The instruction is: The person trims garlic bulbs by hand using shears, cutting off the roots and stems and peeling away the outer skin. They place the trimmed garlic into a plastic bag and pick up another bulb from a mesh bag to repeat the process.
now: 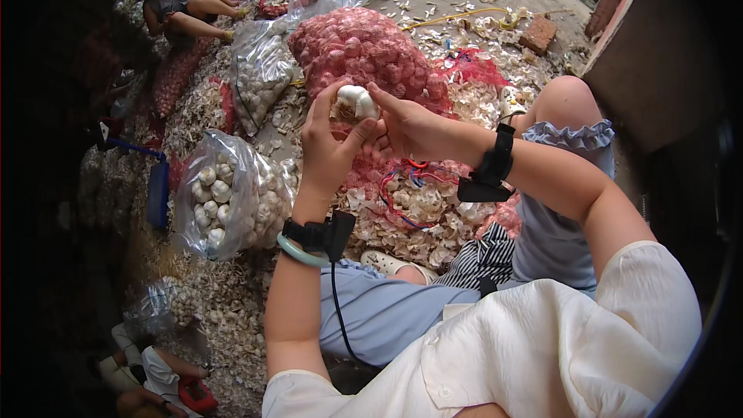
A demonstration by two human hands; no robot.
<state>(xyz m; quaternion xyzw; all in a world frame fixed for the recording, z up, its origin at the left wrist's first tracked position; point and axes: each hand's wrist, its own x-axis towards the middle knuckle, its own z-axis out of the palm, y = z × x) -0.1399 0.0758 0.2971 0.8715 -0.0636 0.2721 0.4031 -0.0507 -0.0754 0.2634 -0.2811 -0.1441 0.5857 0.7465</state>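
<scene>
A white garlic bulb (357, 99) is held up between my two hands, its brownish root side turned toward my left. My left hand (329, 135) grips it with the thumb below and the fingers curled over the top. From the other side my right hand (406, 128) pinches it, thumb on its upper edge, the other fingers bent underneath and partly hidden. Just beyond stands a full red mesh sack of garlic (360, 50). Left of my left forearm sits a clear plastic bag (248, 186) with white garlic bulbs inside.
Loose garlic skins (418, 232) cover the floor around my legs. A second clear bag (263, 62) of garlic stands far left. A blue dustpan (158, 193) is at left, a brick (538, 34) at far right. Other people (174, 0) sit at upper left and lower left.
</scene>
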